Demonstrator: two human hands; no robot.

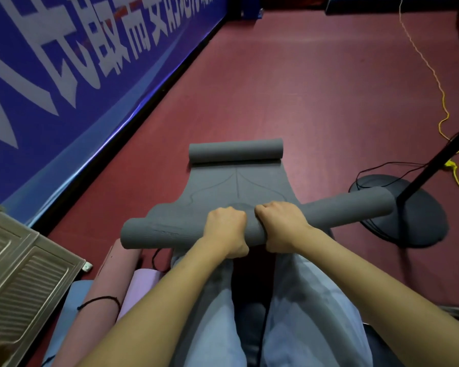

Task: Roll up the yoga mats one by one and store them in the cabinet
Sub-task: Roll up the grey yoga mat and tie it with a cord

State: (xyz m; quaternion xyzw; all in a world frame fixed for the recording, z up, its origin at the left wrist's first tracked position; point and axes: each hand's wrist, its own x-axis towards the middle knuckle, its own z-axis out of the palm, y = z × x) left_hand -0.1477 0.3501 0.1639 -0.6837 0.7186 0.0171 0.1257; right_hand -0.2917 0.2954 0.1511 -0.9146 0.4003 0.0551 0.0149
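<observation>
Head view, what's the state of the roll?

— Both hands sit side by side at the middle of the grey yoga mat (239,186), on the rolled part nearest the person. The left hand (227,229) and the right hand (281,225) each have fingers curled over the top of that roll, thumbs tucked toward the knees, so both are gripping it. The mat lies on the red floor (316,96), its length running away from the person, and its far end curls into a smaller roll of its own.

— So how should the rolling go?

— I'd say spread the hands apart toward the roll's ends; pressed together at the centre, the ends may loosen or telescope. Keep the edges lined up, press down while pushing forward, and flatten that far curl before reaching it.

— And storage?

— A louvred cabinet (24,274) stands at the left, with a pink rolled mat (109,282) on the floor beside it, tied with a black cord.
</observation>
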